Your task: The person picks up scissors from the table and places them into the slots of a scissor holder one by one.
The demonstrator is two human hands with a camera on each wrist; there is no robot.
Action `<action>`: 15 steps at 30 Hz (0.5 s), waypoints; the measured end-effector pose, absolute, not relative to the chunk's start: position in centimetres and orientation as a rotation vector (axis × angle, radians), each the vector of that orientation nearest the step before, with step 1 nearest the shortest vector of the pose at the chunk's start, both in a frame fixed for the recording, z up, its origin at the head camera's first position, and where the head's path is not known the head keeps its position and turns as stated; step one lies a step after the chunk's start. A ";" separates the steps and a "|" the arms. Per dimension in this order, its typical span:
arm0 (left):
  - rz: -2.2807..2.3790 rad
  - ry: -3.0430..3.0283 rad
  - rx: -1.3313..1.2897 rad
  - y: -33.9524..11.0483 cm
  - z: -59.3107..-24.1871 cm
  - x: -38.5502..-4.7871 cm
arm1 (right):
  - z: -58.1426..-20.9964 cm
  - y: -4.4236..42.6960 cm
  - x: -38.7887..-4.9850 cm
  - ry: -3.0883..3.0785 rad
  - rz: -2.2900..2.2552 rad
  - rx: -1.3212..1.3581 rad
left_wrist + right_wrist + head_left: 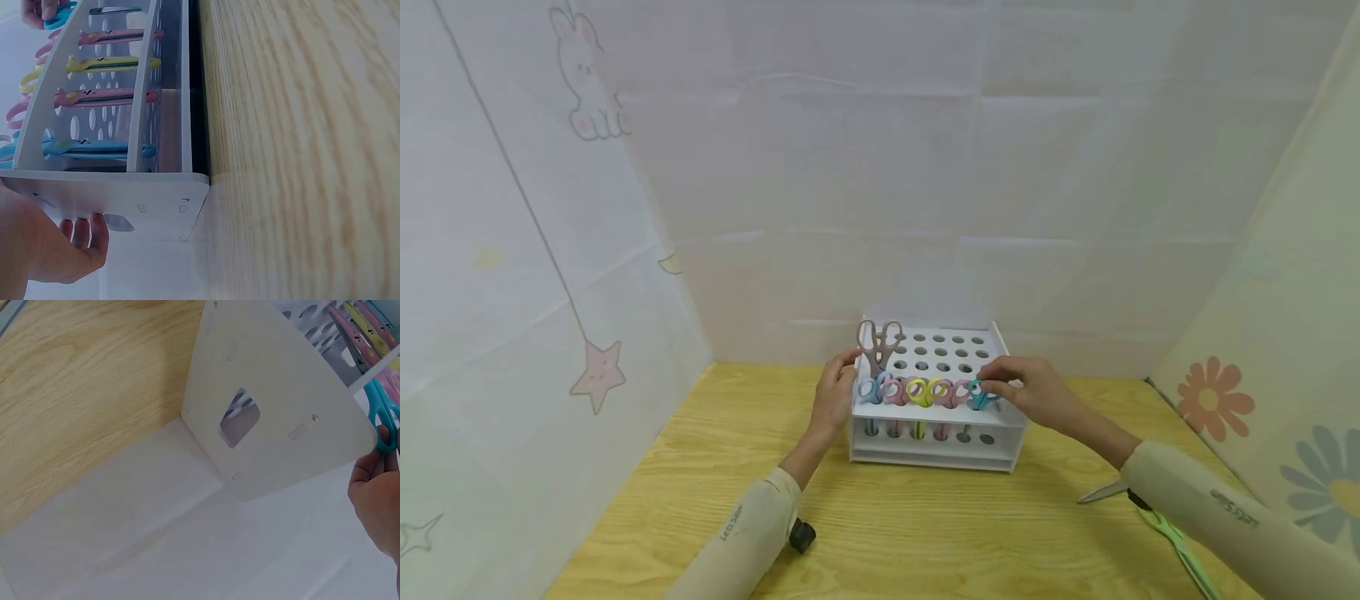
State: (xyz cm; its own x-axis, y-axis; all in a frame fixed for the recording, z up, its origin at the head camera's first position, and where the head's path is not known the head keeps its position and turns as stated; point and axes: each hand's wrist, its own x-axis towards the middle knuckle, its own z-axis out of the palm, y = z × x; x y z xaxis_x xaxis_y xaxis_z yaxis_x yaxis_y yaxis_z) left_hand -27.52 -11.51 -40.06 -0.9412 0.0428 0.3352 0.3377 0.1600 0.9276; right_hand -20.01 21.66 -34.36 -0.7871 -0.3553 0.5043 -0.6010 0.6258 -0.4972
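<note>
The right hand (1037,390) pinches the handle of teal plastic-handled scissors (978,400), which stand near the right end of the front row in a white two-tier rack (934,459) with round holes. Beside them stand pink, yellow, pink and blue scissors; taupe-handled scissors (878,358) rise behind. The left hand (835,396) rests bent-fingered against the rack's left wall; whether it grips, I can't tell. The cream right sleeve (1225,517) partly covers lime-green scissors (1187,554) on the yellow wood-grain table (880,533).
</note>
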 end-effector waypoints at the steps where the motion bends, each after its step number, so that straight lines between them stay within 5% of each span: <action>1: -1.863 -2.201 -0.371 -11.5 -40.1 -27.5 | -34.5 21.6 -20.0 -2.478 0.940 0.788; 15: -1.860 -2.210 -0.373 -11.5 -40.0 -27.5 | -35.3 20.9 -20.4 -2.352 0.917 0.954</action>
State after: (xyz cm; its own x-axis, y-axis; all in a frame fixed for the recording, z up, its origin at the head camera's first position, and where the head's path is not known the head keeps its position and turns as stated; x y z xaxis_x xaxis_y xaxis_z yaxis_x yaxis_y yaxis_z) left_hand -27.50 -11.52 -39.98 -0.9414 0.0468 0.3340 0.3371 0.1628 0.9273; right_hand -20.41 20.86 -35.28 -0.6656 -0.4411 0.6020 -0.7322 0.5420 -0.4123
